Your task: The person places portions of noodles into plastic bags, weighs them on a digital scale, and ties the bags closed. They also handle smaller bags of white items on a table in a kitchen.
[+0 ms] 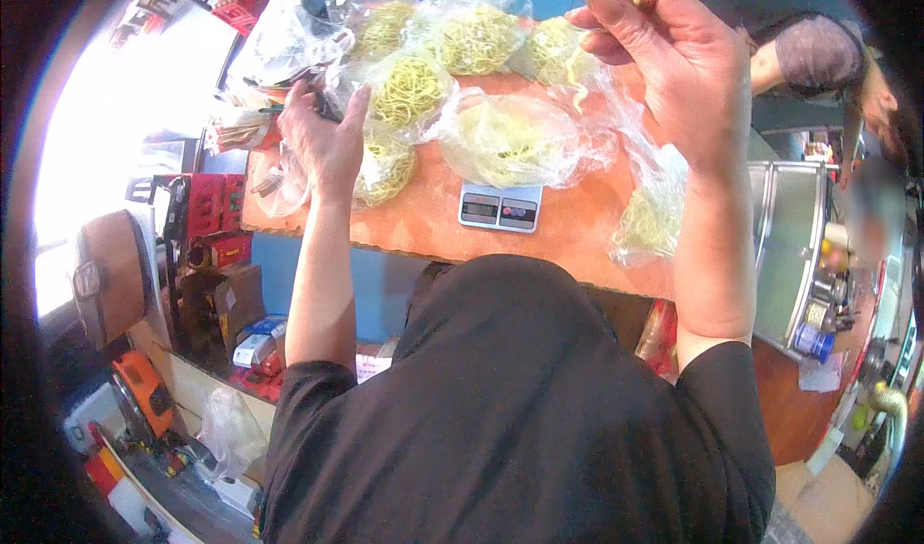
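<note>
My right hand (668,60) is raised at the upper right, its fingers pinching a few strands of yellow noodle (576,82) that dangle below it. My left hand (325,129) reaches over the table's left part, thumb and fingers apart, near a dark object; whether it touches that is unclear. Between the hands, an open clear plastic bag of noodles (505,136) rests on a small white kitchen scale (499,207). Further bags of noodles (410,91) lie behind and beside it, one more bag of noodles (646,219) by my right forearm.
The orange-brown tabletop (426,219) has a worn front edge. White plastic bags (289,39) are heaped at its back left. Red crates (209,205) stand left, a glass-doored cabinet (787,248) right. Part of another person (819,53) shows at the upper right.
</note>
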A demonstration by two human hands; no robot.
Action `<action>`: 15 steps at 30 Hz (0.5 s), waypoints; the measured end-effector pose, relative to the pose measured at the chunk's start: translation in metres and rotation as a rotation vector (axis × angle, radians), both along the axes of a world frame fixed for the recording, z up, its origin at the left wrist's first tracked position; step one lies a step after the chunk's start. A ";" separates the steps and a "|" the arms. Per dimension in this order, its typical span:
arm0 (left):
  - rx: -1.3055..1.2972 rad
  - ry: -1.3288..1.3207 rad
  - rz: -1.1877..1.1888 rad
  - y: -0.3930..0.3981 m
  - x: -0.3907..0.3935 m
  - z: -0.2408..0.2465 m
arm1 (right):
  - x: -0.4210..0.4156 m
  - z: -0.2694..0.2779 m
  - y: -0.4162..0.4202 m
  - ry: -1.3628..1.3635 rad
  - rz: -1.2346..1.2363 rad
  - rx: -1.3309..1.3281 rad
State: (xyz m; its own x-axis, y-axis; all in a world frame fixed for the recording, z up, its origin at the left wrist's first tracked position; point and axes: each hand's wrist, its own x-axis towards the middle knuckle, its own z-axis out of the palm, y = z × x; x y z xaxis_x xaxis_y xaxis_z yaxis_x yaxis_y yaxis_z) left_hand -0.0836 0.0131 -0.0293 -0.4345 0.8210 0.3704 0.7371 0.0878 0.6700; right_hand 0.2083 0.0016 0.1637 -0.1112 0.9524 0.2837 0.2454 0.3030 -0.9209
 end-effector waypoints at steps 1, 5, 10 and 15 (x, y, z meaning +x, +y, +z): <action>-0.088 0.049 -0.054 0.010 -0.011 -0.001 | -0.009 0.001 0.005 0.012 0.021 -0.025; -0.279 -0.471 -0.214 0.038 -0.030 -0.006 | -0.045 -0.018 0.033 0.027 0.109 0.035; -0.191 -0.365 -0.147 0.048 -0.032 -0.008 | -0.095 -0.092 0.071 -0.131 0.241 0.115; -0.134 0.138 -0.324 0.037 -0.039 -0.022 | -0.121 -0.186 0.089 -0.627 0.393 0.021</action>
